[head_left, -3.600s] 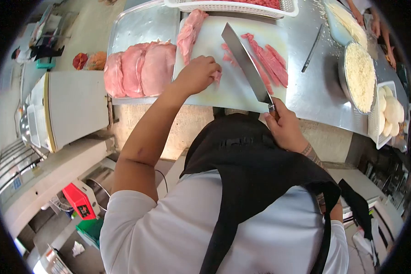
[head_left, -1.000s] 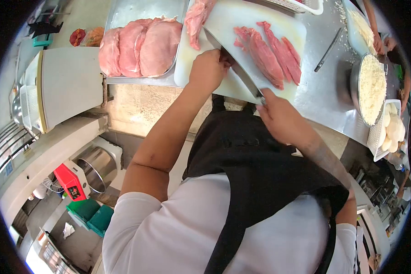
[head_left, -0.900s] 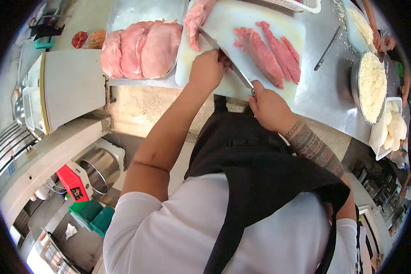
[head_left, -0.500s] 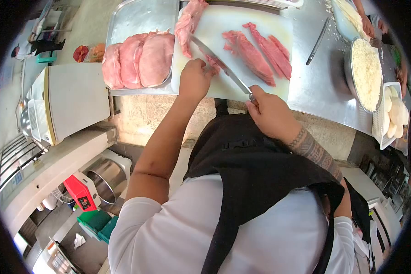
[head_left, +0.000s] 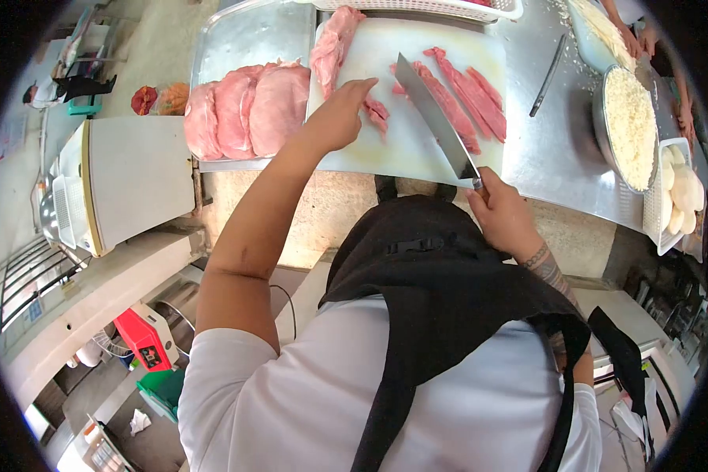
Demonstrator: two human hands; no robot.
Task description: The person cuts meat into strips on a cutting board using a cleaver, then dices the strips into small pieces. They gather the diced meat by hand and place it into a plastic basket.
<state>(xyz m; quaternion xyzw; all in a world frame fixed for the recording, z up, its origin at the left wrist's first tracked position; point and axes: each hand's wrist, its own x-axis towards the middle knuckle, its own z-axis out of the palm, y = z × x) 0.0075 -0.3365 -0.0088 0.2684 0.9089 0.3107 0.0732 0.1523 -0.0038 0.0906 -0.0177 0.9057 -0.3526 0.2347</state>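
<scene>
My right hand (head_left: 507,212) grips the handle of a large kitchen knife (head_left: 436,118). The blade points away from me over the white cutting board (head_left: 354,161), partly covering the red meat strips (head_left: 458,110). Above the board's left part is my left hand (head_left: 340,116), its index finger stretched out and the other fingers partly hidden. Close to its fingers lies a small scrap of meat (head_left: 376,116). A long pale-pink piece of meat (head_left: 336,47) rests at the board's far left, just beyond that hand.
Several big pieces of raw meat (head_left: 247,110) sit on a metal tray (head_left: 247,35) at left. To the right are a dark rod-like tool (head_left: 548,75), a bowl of whitish shreds (head_left: 631,126) and a white basket (head_left: 653,208) of pale pieces. Another person's hands (head_left: 641,39) show at far right.
The knife has moved right, away from the small scrap and over the red strips. My left hand has come off the scrap, its index finger now extended. The view has shifted slightly.
</scene>
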